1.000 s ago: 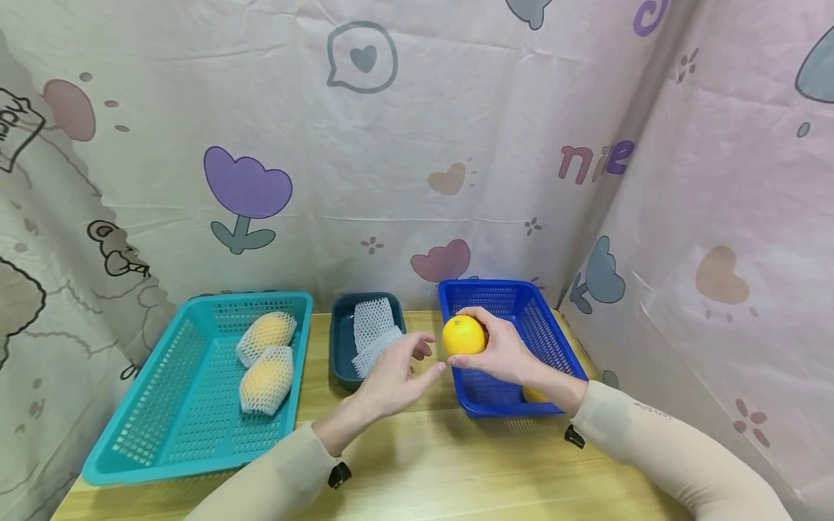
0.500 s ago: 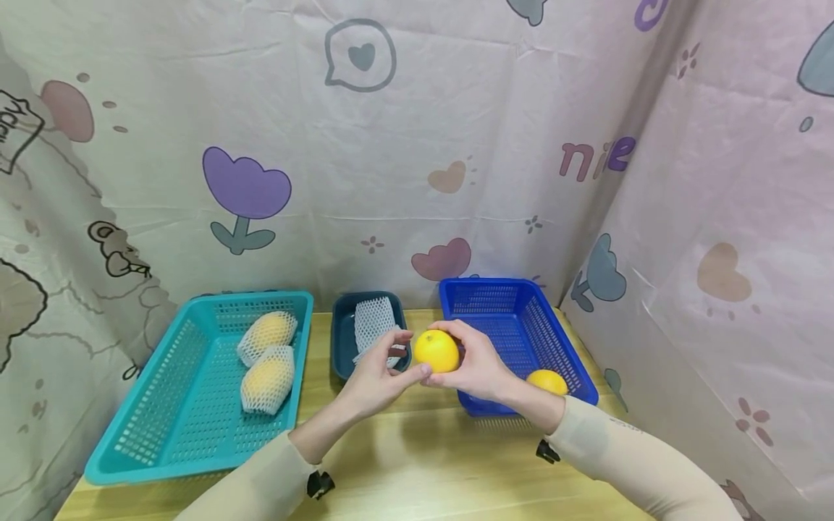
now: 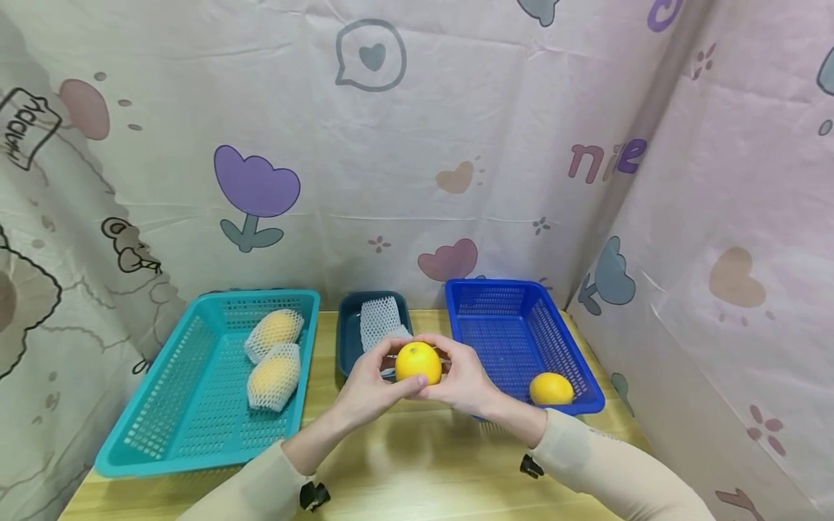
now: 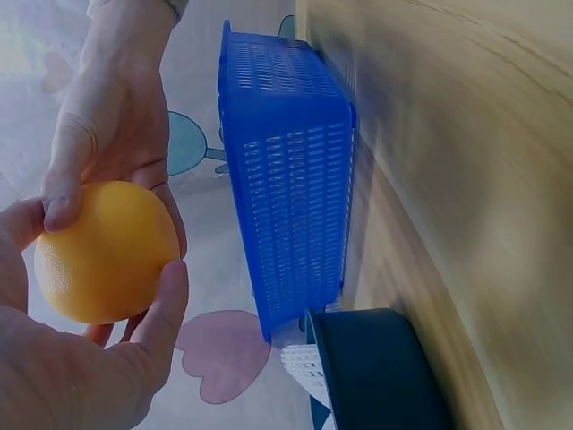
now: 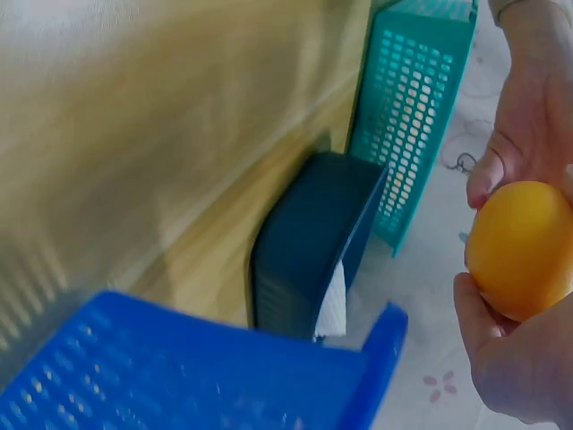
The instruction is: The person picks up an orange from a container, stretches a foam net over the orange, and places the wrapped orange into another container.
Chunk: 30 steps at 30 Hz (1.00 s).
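An orange (image 3: 418, 363) is held up between both hands, above the table and in front of the small dark teal bin. My left hand (image 3: 371, 388) grips it from the left, thumb across its near side. From the right, my right hand (image 3: 464, 380) grips the same fruit with curled fingers and thumb. The left wrist view shows the orange (image 4: 109, 253) with fingers of both hands around it. In the right wrist view the orange (image 5: 522, 251) is partly cut off by the frame edge.
White foam net sleeves (image 3: 381, 318) lie in the dark teal bin (image 3: 350, 336). The turquoise basket (image 3: 189, 405) at left holds two net-wrapped yellow fruits (image 3: 274, 378). Another orange (image 3: 551, 388) sits in the blue basket (image 3: 502, 340) at right. A printed curtain hangs behind the wooden table (image 3: 417, 470).
My right hand has carried the orange leftward from over the blue basket to the middle. My left hand, earlier apart from the fruit, now grips it too.
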Tool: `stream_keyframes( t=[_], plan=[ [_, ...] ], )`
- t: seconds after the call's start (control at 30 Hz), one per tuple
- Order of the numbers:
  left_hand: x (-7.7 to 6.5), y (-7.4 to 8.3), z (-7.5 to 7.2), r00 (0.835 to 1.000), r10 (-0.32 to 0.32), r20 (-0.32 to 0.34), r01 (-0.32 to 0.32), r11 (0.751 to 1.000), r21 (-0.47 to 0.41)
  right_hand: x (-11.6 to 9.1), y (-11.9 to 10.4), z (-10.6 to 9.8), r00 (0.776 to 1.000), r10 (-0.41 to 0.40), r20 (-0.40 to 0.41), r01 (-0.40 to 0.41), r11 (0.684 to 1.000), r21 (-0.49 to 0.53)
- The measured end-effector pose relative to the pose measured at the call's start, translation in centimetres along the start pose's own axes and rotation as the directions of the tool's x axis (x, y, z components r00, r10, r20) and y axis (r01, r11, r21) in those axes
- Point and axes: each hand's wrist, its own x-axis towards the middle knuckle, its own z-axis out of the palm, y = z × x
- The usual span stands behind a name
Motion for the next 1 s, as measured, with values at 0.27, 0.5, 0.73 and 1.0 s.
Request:
stream_keyframes(
  t=[0.27,0.5,0.73,1.0],
  plan=[
    [-0.7,-0.7,-0.4,0.999,-0.018,-0.027,0.019,0.999,0.044,-0.3,0.2,1.2,0.999,0.003,0.042,-0.002,0.999,-0.038],
    [-1.5,-1.7,-0.7,0.999,-0.031,-0.021,0.033,0.996,0.085,-0.9,0.6,2.0,0.990,0.025,0.138,-0.021,0.999,-0.034],
    [-2.2,-2.7,-1.0,1.000,-0.019,0.002,0.018,0.993,0.116,-1.3,1.1,2.8,0.983,0.039,0.177,-0.041,0.999,0.008],
    [-3.1,-3.9,-1.0,0.999,-0.030,0.024,0.027,0.991,0.133,-2.1,1.6,4.1,0.981,0.040,0.192,-0.042,0.999,0.008]
  ],
)
